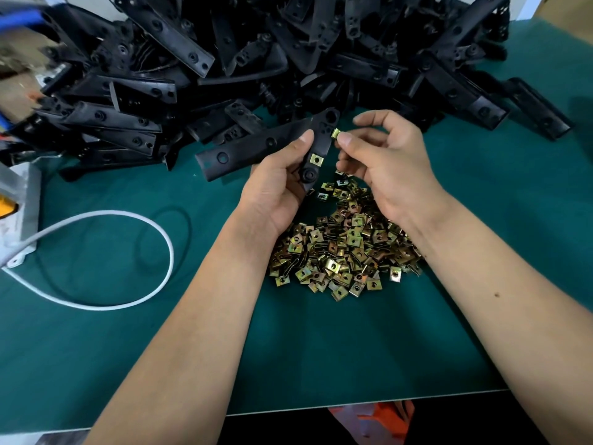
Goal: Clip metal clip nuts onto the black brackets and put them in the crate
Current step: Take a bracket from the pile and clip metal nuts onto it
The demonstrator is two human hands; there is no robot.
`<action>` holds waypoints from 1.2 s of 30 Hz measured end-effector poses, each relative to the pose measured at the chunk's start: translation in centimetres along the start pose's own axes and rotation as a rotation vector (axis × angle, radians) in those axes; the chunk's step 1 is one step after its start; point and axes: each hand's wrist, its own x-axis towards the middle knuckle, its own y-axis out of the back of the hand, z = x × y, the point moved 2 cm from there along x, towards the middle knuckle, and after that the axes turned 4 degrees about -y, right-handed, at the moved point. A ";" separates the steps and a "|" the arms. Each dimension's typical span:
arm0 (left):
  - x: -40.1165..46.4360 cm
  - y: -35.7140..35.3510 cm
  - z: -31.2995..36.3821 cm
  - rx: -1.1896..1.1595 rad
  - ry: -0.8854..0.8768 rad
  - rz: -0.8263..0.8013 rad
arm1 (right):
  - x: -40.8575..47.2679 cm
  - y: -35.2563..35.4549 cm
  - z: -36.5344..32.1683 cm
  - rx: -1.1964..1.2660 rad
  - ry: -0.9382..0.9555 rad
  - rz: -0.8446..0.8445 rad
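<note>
My left hand (276, 184) grips a black bracket (321, 146) held upright above the table, thumb on its left edge. One brass clip nut (316, 159) sits clipped on the bracket's lower part. My right hand (382, 162) pinches a second clip nut (335, 133) between thumb and forefinger, right at the bracket's right edge near its top. Under both hands lies a heap of loose clip nuts (343, 252). A big pile of black brackets (256, 59) fills the back of the table. No crate is in view.
A green mat (321, 348) covers the table, whose front edge runs along the bottom. A white cable (160, 239) loops at the left, leading to a grey metal box (19, 213). Blurred blue and cardboard items sit at the far left.
</note>
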 end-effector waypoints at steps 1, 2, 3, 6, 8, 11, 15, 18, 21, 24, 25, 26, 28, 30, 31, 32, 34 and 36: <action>0.0 0.0 0.0 0.003 0.001 -0.001 | 0.0 0.0 0.0 0.002 -0.003 0.000; 0.0 0.0 0.0 0.007 0.002 -0.004 | 0.0 0.0 0.0 0.006 -0.007 0.001; 0.0 0.0 0.0 0.009 0.002 -0.007 | 0.1 0.0 0.0 0.014 -0.011 0.000; -0.1 -0.1 0.0 0.010 0.001 -0.007 | 0.1 0.0 0.1 0.038 -0.022 0.002; -0.1 -0.1 0.0 0.007 0.000 -0.004 | 0.1 0.0 0.1 0.043 -0.024 0.003; -0.1 -0.2 0.0 0.008 -0.004 -0.001 | 0.2 0.0 0.1 0.046 -0.021 0.000; -0.2 -0.2 0.0 0.022 0.008 0.013 | 0.3 0.1 0.1 0.018 -0.007 -0.010; -0.4 -0.3 0.1 0.033 0.027 0.018 | 0.4 0.4 -0.1 -0.017 0.002 -0.030; -0.5 -0.4 0.4 0.036 0.059 0.012 | 0.4 0.7 -0.4 -0.022 -0.009 -0.078; -0.6 -0.3 0.7 0.051 0.094 0.023 | 0.4 0.9 -0.6 -0.032 -0.020 -0.128; -0.6 -0.3 0.8 0.055 0.103 0.025 | 0.3 0.9 -0.6 -0.030 -0.022 -0.140; -0.6 -0.2 0.8 0.061 0.110 0.020 | 0.3 0.9 -0.6 -0.027 -0.023 -0.148; -0.7 -0.2 0.8 0.073 0.126 0.002 | 0.2 0.9 -0.7 -0.024 -0.021 -0.158; -0.8 -0.2 0.9 0.076 0.138 -0.009 | 0.2 0.8 -0.7 -0.027 -0.016 -0.166; -0.8 -0.2 1.0 0.080 0.143 -0.015 | 0.2 0.8 -0.7 -0.029 -0.015 -0.170; -0.9 -0.2 1.0 0.088 0.148 -0.021 | 0.1 0.8 -0.7 -0.030 -0.014 -0.173; -0.9 -0.3 1.1 0.106 0.155 -0.035 | 0.1 0.8 -0.7 -0.034 -0.011 -0.181; -0.9 -0.3 1.0 0.115 0.159 -0.056 | 0.1 0.6 -0.6 -0.037 -0.005 -0.191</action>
